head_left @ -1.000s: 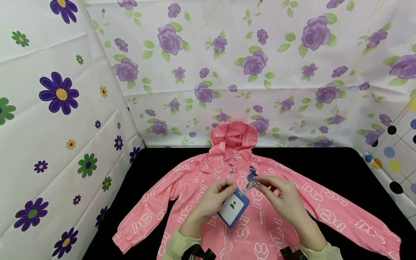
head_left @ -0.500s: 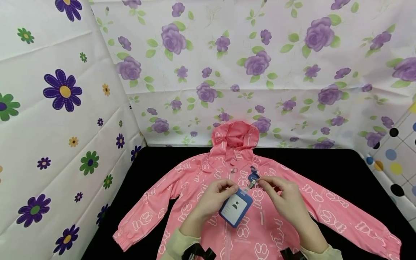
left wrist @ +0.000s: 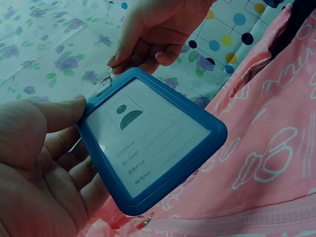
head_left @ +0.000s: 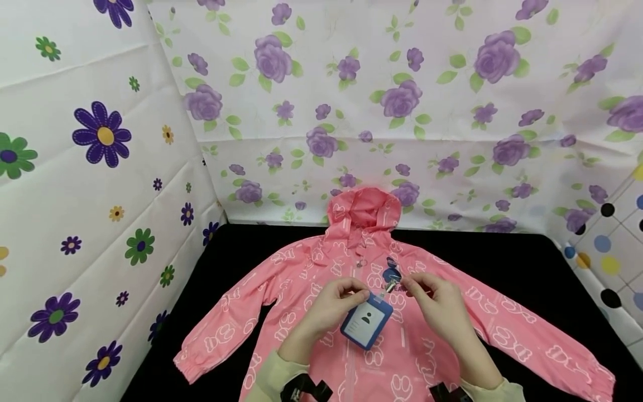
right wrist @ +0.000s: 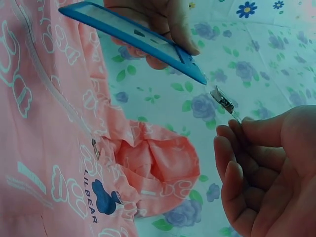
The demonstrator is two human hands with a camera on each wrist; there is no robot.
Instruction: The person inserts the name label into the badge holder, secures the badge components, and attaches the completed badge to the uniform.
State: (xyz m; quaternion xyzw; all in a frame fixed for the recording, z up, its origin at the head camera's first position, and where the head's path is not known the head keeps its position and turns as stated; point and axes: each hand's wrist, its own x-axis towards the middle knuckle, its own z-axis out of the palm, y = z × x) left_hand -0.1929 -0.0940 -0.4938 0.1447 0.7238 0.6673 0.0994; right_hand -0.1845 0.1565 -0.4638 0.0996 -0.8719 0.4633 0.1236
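A blue-framed ID badge holder [head_left: 366, 321] with a white card hangs tilted over a pink hooded jacket [head_left: 291, 279]. My left hand [head_left: 329, 307] grips its upper left corner, thumb on the front edge in the left wrist view. A small metal clip [right wrist: 222, 100] joins the top of the holder by a clear strap. My right hand [head_left: 439, 301] pinches a thin metal piece at the clip's far end between thumb and forefinger. Its other fingers are curled, as the right wrist view shows. Behind the clip lies the jacket's dark blue bear print [right wrist: 103, 197].
The jacket lies face up, sleeves spread, on a black tabletop [head_left: 482, 245]. Its hood [head_left: 364, 206] is at the back edge. Flowered sheets [head_left: 311, 84] stand behind and at the left, a dotted one [head_left: 610, 245] at the right. Both wrists wear black straps.
The badge holder has turned its face more toward the head camera and shifted slightly right. My right fingers have moved a little right and down, uncovering more of the bear print.
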